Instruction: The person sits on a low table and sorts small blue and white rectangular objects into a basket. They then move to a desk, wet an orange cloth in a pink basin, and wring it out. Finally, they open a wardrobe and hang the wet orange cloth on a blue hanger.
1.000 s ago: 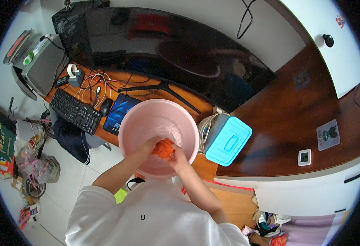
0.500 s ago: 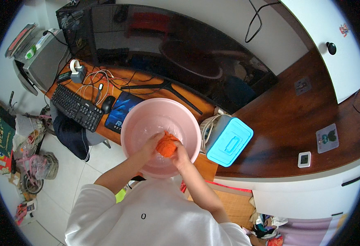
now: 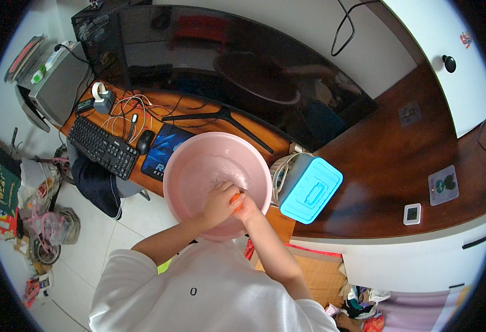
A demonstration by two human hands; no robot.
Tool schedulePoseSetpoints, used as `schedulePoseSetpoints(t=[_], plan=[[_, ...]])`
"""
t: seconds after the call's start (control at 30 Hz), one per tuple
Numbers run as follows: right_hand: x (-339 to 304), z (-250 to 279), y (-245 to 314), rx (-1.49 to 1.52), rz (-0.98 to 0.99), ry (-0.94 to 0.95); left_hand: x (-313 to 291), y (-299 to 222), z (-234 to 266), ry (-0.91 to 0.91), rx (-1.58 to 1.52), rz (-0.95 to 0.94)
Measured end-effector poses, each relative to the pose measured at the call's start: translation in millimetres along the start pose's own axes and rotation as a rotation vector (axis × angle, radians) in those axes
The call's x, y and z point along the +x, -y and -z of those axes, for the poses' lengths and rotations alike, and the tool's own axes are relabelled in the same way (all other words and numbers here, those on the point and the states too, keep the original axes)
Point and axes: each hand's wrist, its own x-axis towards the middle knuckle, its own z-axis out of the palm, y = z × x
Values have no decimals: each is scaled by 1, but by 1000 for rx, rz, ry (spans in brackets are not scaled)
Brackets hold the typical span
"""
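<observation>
A pink round basin [image 3: 190, 157] with clear water in it stands at the desk edge in front of me. Over its near part, my left hand [image 3: 219, 205] and my right hand [image 3: 247, 208] press together around an orange wad that looks like wet cloth [image 3: 236, 201]. Only a small bit of the orange shows between the fingers; the rest is hidden in my hands. Both hands are closed on it.
Left of the basin lie a mouse pad [image 3: 163, 146], a black mouse [image 3: 145, 141], a keyboard [image 3: 103, 145] and tangled cables. A large monitor [image 3: 237, 66] stands behind. A blue-lidded box [image 3: 312, 191] is close on the right.
My hands have closed in around the orange cloth, squeezing it smaller, and my left hand now covers most of it. They have shifted slightly right.
</observation>
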Motion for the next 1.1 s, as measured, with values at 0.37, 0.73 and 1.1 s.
schedulePoseSetpoints(t=[0.37, 0.73, 1.1], plan=[[23, -3, -8, 46, -14, 34, 3, -4, 0, -57, -29, -2], [28, -1, -16, 50, -11, 50, 11, 1, -14, -90, 0, 33], [47, 62, -32, -151, 272, 338, 4, 3, -16, 12, -87, 273]])
